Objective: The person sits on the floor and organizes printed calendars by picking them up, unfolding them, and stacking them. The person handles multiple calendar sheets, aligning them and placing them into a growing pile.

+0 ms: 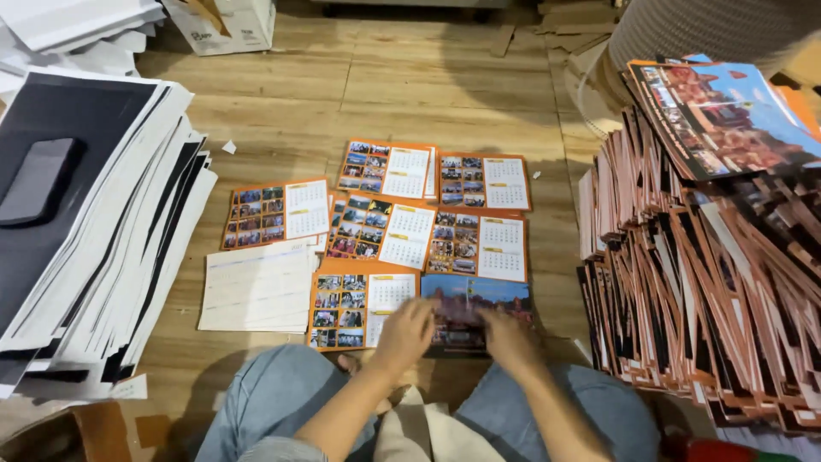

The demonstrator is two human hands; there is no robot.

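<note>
My left hand (404,335) and my right hand (506,335) both rest on a printed sheet with a blue and red building picture (472,299), lying on the wooden floor right in front of my knees. Each hand presses or grips one side of it; the fingers are blurred. To its left lies an orange calendar sheet (351,308) with small photos and a date grid. Several more orange calendar sheets (428,205) lie in rows beyond it.
A tall slanting stack of orange-edged printed sheets (701,282) fills the right side. A thick pile of black and white sheets (85,231) with a dark phone-like object (38,180) on top sits left. A white sheet pile (256,287) and a cardboard box (227,24) lie further out.
</note>
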